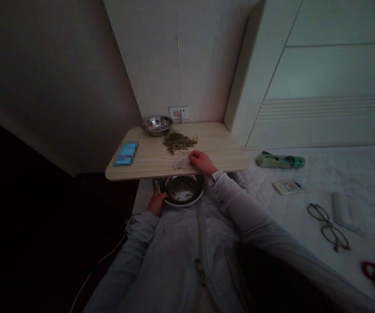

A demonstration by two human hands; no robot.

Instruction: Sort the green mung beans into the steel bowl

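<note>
A counter (220, 150) of pale, wood-grained board with rounded corners stands against a light wall panel (203, 56), where a white socket plate (174, 112) sits just above the rear edge. In the rear left corner rests a shiny round metal bowl (157, 125); beside it, a loose heap of small greenish-brown grains (178, 141) spreads over the middle of the surface. A phone with a lit blue screen (127, 154) lies near the left edge. At the front edge, right of its middle, the right hand (192, 158) has its grip pinched on the right end of a pale, translucent flat piece (181, 163), with a few grains by it. Below that edge, close to the person's light grey jacket (174, 252), a wider silvery basin (182, 198) holds scattered grains; the left hand (161, 198) grips its left rim, thumb on top and the other fingers mostly hidden. To the right, a bed with a white quilted cover (262, 208) carries a green elongated object (278, 161), a light-coloured phone (290, 187), thin-framed glasses (328, 227), a pale flat case (346, 213) and, at the picture's edge, red looped handles (374, 273). Pale panelled furniture (330, 74) rises behind it; the floor at left is dark, crossed by a thin white cable (100, 262).
</note>
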